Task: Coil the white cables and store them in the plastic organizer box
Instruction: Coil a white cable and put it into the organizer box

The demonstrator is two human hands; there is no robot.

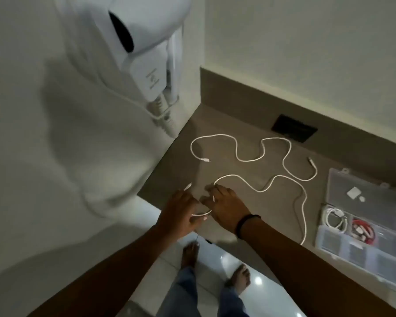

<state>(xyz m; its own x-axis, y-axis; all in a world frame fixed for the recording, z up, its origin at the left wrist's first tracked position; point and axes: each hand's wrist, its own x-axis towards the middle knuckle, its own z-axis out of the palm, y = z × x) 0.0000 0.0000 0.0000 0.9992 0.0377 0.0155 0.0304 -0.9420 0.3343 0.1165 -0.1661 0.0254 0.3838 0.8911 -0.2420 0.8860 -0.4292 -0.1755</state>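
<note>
in the head view my left hand (181, 210) pinched one end of the near white cable (264, 189), its plug poking out past my fingers, and my right hand (224, 207), just beside it, curled over the first loop. the rest snaked off beyond my right hand toward the open plastic organizer box (361, 248). the second white cable (249, 160) lay farther out, untouched. i judged the slack tail could snag or twist, springing the coil open.
</note>
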